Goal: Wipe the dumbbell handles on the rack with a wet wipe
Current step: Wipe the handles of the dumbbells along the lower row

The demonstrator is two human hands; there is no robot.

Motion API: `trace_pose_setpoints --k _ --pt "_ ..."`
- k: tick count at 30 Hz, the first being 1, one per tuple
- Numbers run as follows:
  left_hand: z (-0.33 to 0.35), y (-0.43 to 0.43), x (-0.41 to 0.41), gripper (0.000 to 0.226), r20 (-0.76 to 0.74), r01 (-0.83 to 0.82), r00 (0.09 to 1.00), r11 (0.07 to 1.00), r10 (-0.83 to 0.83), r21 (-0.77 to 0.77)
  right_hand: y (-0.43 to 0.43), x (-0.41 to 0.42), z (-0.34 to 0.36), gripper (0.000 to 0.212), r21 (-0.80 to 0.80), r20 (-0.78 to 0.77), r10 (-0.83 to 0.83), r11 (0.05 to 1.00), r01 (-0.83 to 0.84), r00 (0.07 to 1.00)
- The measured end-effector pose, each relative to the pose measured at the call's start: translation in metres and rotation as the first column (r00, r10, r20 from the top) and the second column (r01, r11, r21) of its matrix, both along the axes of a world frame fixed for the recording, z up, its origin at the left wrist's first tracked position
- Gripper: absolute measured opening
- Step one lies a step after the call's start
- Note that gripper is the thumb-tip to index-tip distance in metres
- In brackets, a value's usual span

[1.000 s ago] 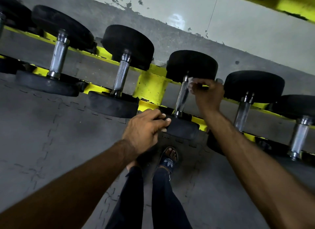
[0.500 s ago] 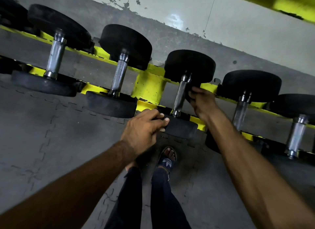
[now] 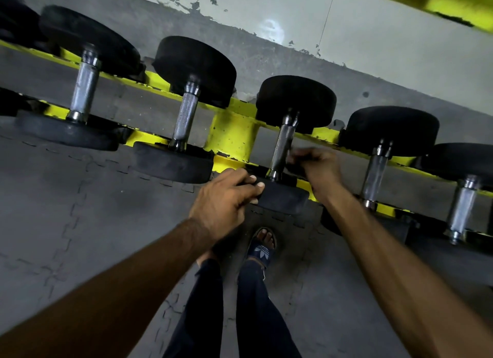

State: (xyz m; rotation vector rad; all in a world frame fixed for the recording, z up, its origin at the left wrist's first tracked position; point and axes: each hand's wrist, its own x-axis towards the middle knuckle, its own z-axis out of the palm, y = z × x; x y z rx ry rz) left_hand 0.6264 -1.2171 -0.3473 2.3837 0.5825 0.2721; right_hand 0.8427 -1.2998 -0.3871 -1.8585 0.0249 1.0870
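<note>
Several black-headed dumbbells lie across a yellow rack [image 3: 231,139]. My left hand [image 3: 225,197] grips the edge of the near head [image 3: 286,197] of the middle dumbbell, thumb on top. Just right of that dumbbell's steel handle [image 3: 282,144], my right hand [image 3: 318,165] is blurred with curled fingers at the handle's lower half. The wet wipe seen in this hand earlier is hidden inside it now.
Two more dumbbell handles [image 3: 84,88] [image 3: 186,117] lie to the left, and two others [image 3: 374,176] [image 3: 462,208] to the right. Grey interlocking floor mats [image 3: 80,211] lie below the rack. My sandalled foot [image 3: 262,247] stands under the middle dumbbell. Behind is a scuffed wall [image 3: 373,50].
My right hand has slid from the top of the middle handle down toward its near end. The white wipe is no longer visible. My left hand has stayed on the near head.
</note>
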Motion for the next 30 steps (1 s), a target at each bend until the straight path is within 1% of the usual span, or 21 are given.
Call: trace_pose_setpoints --k 2,3,4,5,7,8,9,10,11,12,14,15,16,18,19,21,23,24,27,28,30 --pt "-0.001 -0.001 0.000 0.015 -0.001 0.000 1.000 1.000 0.000 -0.006 -0.015 -0.008 0.003 0.029 -0.094 0.019 0.185 0.979 -0.183 0.982" --pt "-0.001 -0.001 0.000 0.015 -0.001 0.000 1.000 1.000 0.000 -0.007 -0.014 -0.008 0.007 0.028 -0.085 0.045 0.201 0.977 -0.197 0.978" --pt "-0.001 -0.002 0.000 0.015 0.000 -0.001 1.000 1.000 0.001 -0.008 -0.008 -0.005 0.010 0.026 -0.035 0.064 0.154 0.988 -0.152 0.986" --pt "-0.001 -0.002 0.000 0.015 0.001 -0.003 1.000 1.000 0.003 -0.007 0.002 -0.002 0.013 0.024 0.063 0.042 0.042 0.997 -0.045 0.998" --pt "0.000 -0.002 0.000 0.016 0.005 -0.004 1.000 1.000 0.004 -0.008 0.022 0.005 0.015 0.021 0.243 0.036 -0.190 0.954 0.176 0.981" --pt "0.000 -0.001 0.000 0.017 0.006 -0.003 1.000 1.000 0.003 -0.008 0.028 0.007 0.014 0.020 0.269 0.138 -0.211 0.948 0.169 0.968" --pt "0.000 -0.001 0.000 0.017 0.007 -0.002 1.000 1.000 0.002 -0.010 0.030 0.006 0.012 0.020 0.243 0.288 -0.159 0.966 0.088 0.944" --pt "0.000 -0.001 -0.001 0.017 0.007 -0.001 1.000 1.000 0.001 -0.013 0.028 0.005 0.011 0.018 0.154 0.448 -0.027 0.987 -0.048 0.894" --pt "0.000 -0.001 -0.001 0.017 0.007 0.001 1.000 1.000 -0.001 -0.017 0.023 0.001 0.013 0.014 0.044 0.567 0.158 0.974 -0.221 0.809" --pt "0.000 -0.001 -0.001 0.017 0.005 0.001 1.000 1.000 -0.001 -0.020 0.016 -0.002 0.015 0.011 -0.050 0.648 0.341 0.911 -0.409 0.681" --pt "-0.001 -0.001 -0.001 0.018 0.005 -0.007 1.000 1.000 0.007 -0.018 0.007 -0.005 0.020 0.007 -0.189 0.757 0.566 0.669 -0.718 0.327" --pt "-0.001 -0.002 -0.001 0.018 0.006 -0.014 1.000 1.000 0.014 -0.018 0.009 -0.003 0.021 0.009 -0.276 0.771 0.617 0.547 -0.790 0.158" --pt "-0.001 -0.002 0.000 0.018 0.008 -0.019 1.000 1.000 0.019 -0.020 0.014 0.002 0.021 0.012 -0.371 0.761 0.648 0.476 -0.797 0.033" --pt "-0.001 -0.003 0.000 0.018 0.018 -0.021 1.000 1.000 0.021 -0.022 0.036 0.008 0.018 0.016 -0.579 0.709 0.681 0.413 -0.703 -0.183" --pt "-0.002 -0.003 0.000 0.018 0.021 -0.018 1.000 1.000 0.019 -0.024 0.047 0.006 0.019 0.014 -0.668 0.658 0.712 0.400 -0.628 -0.246" --pt "-0.002 -0.001 0.000 0.017 0.025 -0.010 1.000 1.000 0.010 -0.024 0.067 -0.003 0.028 0.019 -0.787 0.528 0.807 0.347 -0.511 -0.266" --pt "-0.002 0.000 0.000 0.017 0.019 -0.005 1.000 1.000 0.005 -0.021 0.073 -0.014 0.040 0.022 -0.841 0.394 0.876 0.222 -0.493 -0.279" --pt "-0.003 0.000 0.000 0.018 0.016 -0.002 1.000 1.000 0.002 -0.022 0.073 -0.019 0.047 0.021 -0.865 0.339 0.885 0.159 -0.477 -0.320" --pt "-0.005 -0.001 0.000 0.019 0.021 -0.009 1.000 1.000 0.009 -0.030 0.072 -0.026 0.063 0.024 -0.842 0.267 0.896 0.038 -0.538 -0.354" --pt "-0.006 -0.001 0.000 0.018 0.025 -0.008 1.000 1.000 0.008 -0.030 0.073 -0.025 0.063 0.024 -0.828 0.250 0.883 -0.018 -0.561 -0.397" --pt "-0.006 -0.001 0.000 0.017 0.030 -0.004 1.000 1.000 0.005 -0.024 0.076 -0.019 0.059 0.021 -0.840 0.246 0.839 -0.066 -0.539 -0.486"
